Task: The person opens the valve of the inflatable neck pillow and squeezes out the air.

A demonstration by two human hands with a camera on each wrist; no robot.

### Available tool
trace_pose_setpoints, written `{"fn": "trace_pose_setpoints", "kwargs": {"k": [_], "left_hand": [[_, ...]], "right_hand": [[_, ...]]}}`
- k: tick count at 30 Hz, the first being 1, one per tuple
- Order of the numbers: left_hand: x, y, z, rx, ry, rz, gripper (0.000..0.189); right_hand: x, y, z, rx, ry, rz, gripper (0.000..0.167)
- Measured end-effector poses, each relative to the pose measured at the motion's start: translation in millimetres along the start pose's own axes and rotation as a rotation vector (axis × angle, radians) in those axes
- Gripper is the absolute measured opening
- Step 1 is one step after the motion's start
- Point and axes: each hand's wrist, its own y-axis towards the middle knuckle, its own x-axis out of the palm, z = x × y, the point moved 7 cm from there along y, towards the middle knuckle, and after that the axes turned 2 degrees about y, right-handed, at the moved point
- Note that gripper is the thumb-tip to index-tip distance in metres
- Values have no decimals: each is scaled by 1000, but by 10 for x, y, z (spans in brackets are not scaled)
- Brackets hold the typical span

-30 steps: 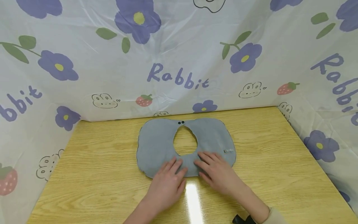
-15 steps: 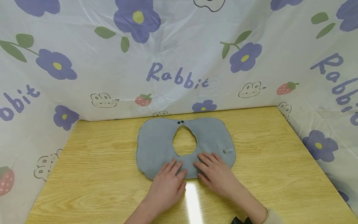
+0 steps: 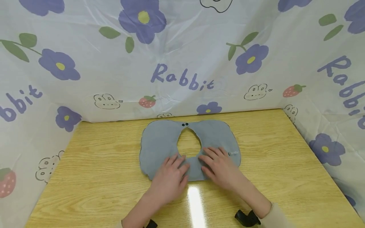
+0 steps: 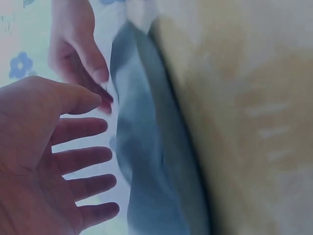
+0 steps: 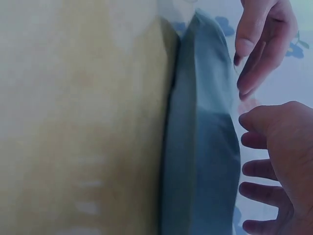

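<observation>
A grey inflated travel neck pillow [image 3: 159, 142] lies flat on the wooden table, its oval opening in the middle. Two small black snaps [image 3: 185, 124] sit at its far edge, and a clear valve [image 3: 233, 153] is on its right lobe. Over the near edge, left of centre, is my left hand [image 3: 169, 177], fingers straight and spread. My right hand [image 3: 220, 166] is over the near right part, fingers likewise extended. Both wrist views show a narrow gap between the fingertips and the pillow's top [image 4: 139, 112] [image 5: 212, 142]; neither hand grips anything.
A wood-grain table [image 3: 99, 164] carries the pillow. White curtains [image 3: 182, 57] printed with purple flowers, rabbits and strawberries enclose the back and both sides. Black wrist-worn devices [image 3: 246, 218] show below the forearms at the front edge.
Both hands have shifted slightly forward, away from the near edge and towards the opening. The pillow stays in place.
</observation>
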Motion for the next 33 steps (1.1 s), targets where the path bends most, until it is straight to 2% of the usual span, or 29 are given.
{"fn": "trace_pose_setpoints", "kwargs": {"k": [7, 11, 16, 20, 24, 29, 33], "left_hand": [[-217, 389, -439, -91, -34, 65, 33], [-282, 598, -667, -118, 29, 59, 34], [-286, 772, -931, -171, 92, 27, 36], [-267, 869, -1142, -227, 71, 13, 39], [-255, 943, -1305, -279, 46, -8, 42], [-210, 984, -1386, -309, 44, -72, 46], [-181, 977, -1407, -324, 59, -97, 47]], "right_hand": [[-137, 372, 352, 52, -14, 43, 38], [-184, 572, 626, 112, -17, 54, 38], [-206, 702, 920, 205, 17, 23, 38], [-167, 738, 1066, 269, 18, -39, 41], [-123, 765, 1121, 298, 22, -93, 44], [-46, 819, 1127, 312, 19, -130, 45], [41, 866, 1123, 321, 29, -157, 46]]}}
